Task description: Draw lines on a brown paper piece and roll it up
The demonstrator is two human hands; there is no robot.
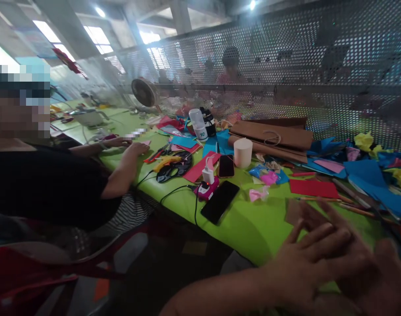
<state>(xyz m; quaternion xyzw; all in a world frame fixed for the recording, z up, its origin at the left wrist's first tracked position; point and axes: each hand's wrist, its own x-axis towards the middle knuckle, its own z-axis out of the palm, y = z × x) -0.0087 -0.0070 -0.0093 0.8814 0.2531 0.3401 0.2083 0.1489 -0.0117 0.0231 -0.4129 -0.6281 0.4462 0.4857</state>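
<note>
My left hand (319, 252) reaches in from the bottom, its fingers stretched out and apart over my right hand. My right hand (381, 272) is at the lower right, blurred and partly covered by the left, so I cannot tell if it grips anything. A brown piece of paper (293, 211) shows beside the fingertips; whether it is touched is unclear. Just beyond the hands lie a red paper rectangle (314, 188) and several pencil-like sticks. Pink crumpled paper (258, 194) is to their left.
On the green table (249, 237) lie a black phone (220, 202), a second phone (226, 166), a pink power strip (207, 188), a white paper cylinder (243, 152), a yellow glue gun (167, 162) and brown rolls (272, 136). A co-worker (45, 184) sits at left. Perforated metal panels stand behind.
</note>
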